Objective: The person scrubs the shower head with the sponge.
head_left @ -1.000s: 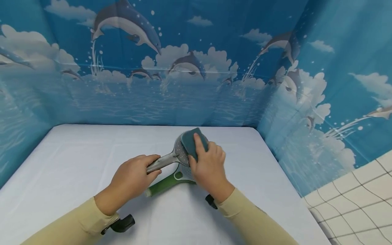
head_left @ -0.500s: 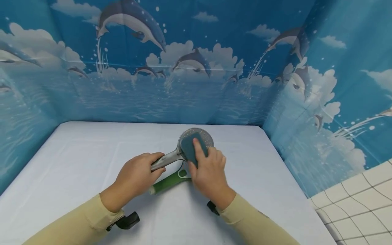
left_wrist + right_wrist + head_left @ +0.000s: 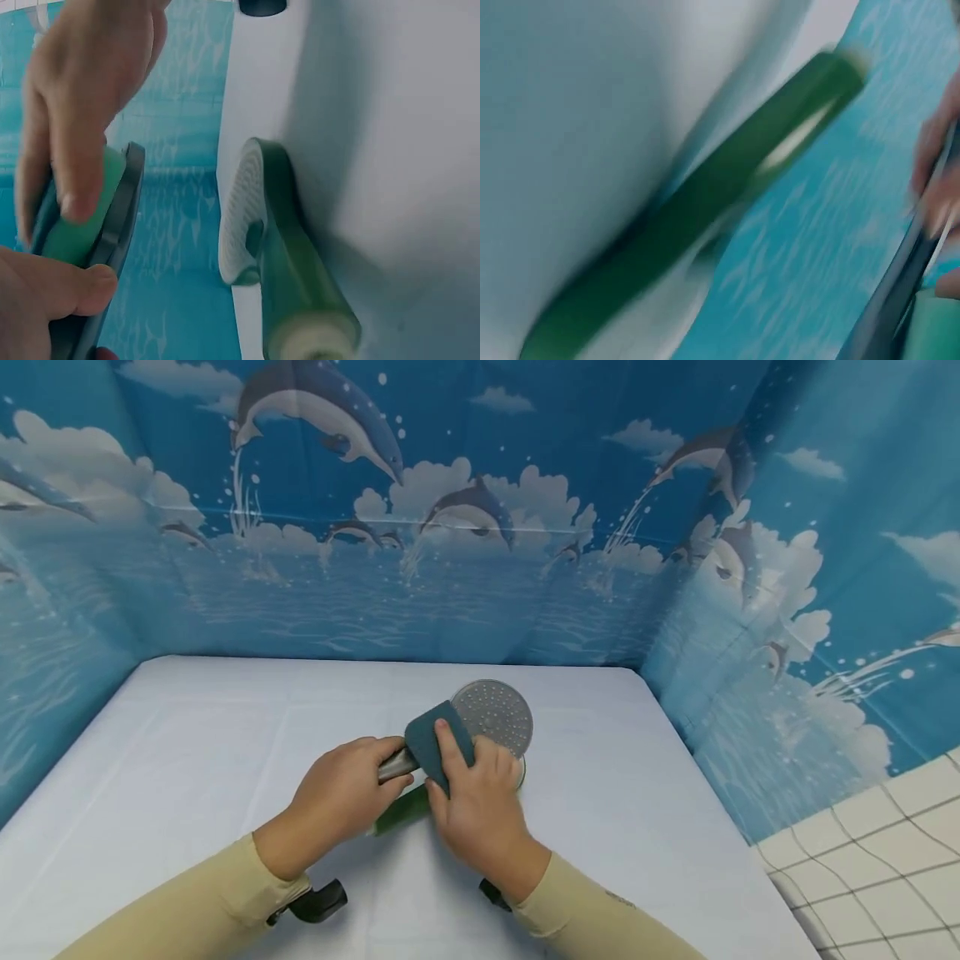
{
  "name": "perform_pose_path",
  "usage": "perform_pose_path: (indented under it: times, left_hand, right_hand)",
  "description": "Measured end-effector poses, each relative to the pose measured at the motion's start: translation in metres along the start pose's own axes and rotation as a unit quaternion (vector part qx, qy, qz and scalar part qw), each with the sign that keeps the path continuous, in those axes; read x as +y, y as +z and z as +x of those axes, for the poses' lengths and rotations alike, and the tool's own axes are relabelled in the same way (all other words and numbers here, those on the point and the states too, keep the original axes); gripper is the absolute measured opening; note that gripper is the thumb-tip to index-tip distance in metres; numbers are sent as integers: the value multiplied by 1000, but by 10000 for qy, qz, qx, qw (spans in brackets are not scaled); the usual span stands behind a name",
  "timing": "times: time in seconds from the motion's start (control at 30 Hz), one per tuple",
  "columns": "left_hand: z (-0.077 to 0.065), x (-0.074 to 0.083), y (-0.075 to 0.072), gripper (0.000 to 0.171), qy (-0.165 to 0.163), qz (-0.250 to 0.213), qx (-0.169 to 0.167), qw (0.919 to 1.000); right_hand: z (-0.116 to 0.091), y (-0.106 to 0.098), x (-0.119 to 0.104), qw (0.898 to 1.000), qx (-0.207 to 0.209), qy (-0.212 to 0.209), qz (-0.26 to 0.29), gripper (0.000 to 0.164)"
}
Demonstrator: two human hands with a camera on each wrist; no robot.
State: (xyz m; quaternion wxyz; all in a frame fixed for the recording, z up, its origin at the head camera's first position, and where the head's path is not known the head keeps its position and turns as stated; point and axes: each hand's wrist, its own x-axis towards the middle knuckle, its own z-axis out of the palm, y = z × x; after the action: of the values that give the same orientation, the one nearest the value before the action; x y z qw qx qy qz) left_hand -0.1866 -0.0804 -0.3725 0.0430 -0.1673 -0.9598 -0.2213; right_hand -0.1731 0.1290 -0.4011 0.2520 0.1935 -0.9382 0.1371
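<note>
My left hand [image 3: 337, 793] grips the handle of a silver-grey hand shower [image 3: 493, 717], held above the table with its round nozzle face showing. The right hand [image 3: 480, 806] holds a sponge [image 3: 429, 745] with a dark teal top, thumb at one edge and index finger laid along it. The sponge now lies over the neck and upper handle, close to the left fingertips. Seen from the left wrist, the sponge's lighter green body [image 3: 111, 176] sits against the handle. Below them a second hand shower with a green handle [image 3: 289, 247] rests on the table, partly hidden in the head view.
A white cloth covers the table [image 3: 225, 727]. Blue dolphin-print curtains [image 3: 375, 602] stand behind it and along both sides. Tiled flooring [image 3: 870, 843] shows at the right. Black wrist mounts [image 3: 318, 902] hang under the sleeves.
The right hand has moved the sponge from the nozzle face down and left onto the neck and handle, uncovering the face. The left hand has kept its hold on the hand shower.
</note>
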Motion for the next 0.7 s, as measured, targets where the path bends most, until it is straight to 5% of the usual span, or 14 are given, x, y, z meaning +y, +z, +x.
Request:
perform_pose_path:
  times: [0.23,0.47,0.7]
  left_hand:
    - [-8,-9,-7,43,-180,-4,-55,9998]
    - [-5,0,0,46,-107,-88,-76,9999]
    - [-7,-3,1,41,-208,-74,-55,9997]
  right_hand:
    - [5,-15,51,9954,233,910,-189,72]
    - [-7,1,11,9999,123,44,113,72]
    - [3,-12,32,9966,-67,821,6,70]
